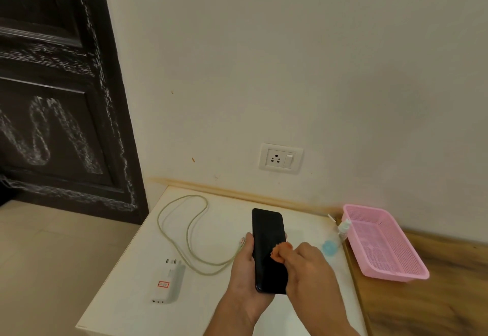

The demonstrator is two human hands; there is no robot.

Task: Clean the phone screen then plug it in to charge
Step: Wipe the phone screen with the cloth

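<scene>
Wiping the slim black phone [268, 243] gripped in the left hand [244, 269], the right hand [309, 269] pinches a small orange cloth [280, 251]; white plastic charger [167, 283] and pale looped cable [190, 230] lie unplugged

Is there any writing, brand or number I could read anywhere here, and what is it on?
Red-bordered label on the white charger: printed marks, too blurred to read.
Chalk marks on the dark door: looping scrawl, no legible word.
Small bottle: too small to tell.
Screen of the phone: dark, no text.
No text here can be read.
</scene>
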